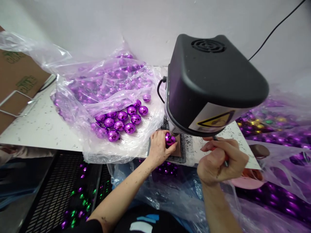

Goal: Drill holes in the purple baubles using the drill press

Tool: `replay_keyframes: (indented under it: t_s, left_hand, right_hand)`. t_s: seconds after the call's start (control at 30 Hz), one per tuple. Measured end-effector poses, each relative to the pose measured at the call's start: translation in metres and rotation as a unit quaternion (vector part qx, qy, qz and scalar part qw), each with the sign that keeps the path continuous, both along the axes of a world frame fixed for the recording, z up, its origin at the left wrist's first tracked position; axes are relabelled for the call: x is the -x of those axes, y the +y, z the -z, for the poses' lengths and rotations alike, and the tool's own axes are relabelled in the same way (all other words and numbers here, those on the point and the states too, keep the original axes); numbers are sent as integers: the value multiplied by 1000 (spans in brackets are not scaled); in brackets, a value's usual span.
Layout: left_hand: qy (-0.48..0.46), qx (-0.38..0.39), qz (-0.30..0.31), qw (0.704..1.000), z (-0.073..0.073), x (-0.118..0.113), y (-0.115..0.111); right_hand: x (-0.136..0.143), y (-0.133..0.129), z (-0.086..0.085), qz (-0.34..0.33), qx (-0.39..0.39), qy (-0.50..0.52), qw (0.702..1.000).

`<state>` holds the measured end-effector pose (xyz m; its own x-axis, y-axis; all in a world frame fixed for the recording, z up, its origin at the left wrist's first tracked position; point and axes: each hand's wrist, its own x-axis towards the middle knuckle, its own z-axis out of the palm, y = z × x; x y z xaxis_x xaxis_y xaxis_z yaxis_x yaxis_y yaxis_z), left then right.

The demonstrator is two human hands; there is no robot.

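Purple ball in left hand, partly covered; right hand obscures tool

- I have a white tabletop in view, strewn with dark flecks.
- On its left half I see a clear plastic bag, its front drooping over the near edge.
- Loose purple balls lie at the bag's mouth; I can't tell whether film runs under them.
- Right of the bag, I make out a dark plate, partly hidden beneath a black machine.
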<state>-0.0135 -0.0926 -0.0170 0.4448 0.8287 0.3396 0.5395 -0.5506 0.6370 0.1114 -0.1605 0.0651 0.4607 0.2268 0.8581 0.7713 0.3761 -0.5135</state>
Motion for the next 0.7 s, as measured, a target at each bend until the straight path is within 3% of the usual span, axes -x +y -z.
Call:
replay_keyframes:
  t_s: [0.3,0.4,0.47,0.57,0.7]
  left_hand:
    - [2,2,3,1000,3,0,1]
    - [-1,7,6,1000,3,0,0]
    - [-7,9,9,1000,3,0,0]
    - [-16,10,12,1000,3,1,0]
    - [-25,14,21,999,4,0,1]
  right_hand:
    - [0,2,26,-29,9,19,999]
    - [2,1,24,-20,14,24,999]
    - [1,-1,10,-3,15,29,999]
    - [-7,2,-27,41,38,45,997]
    - [-27,21,-75,70,139,47,987]
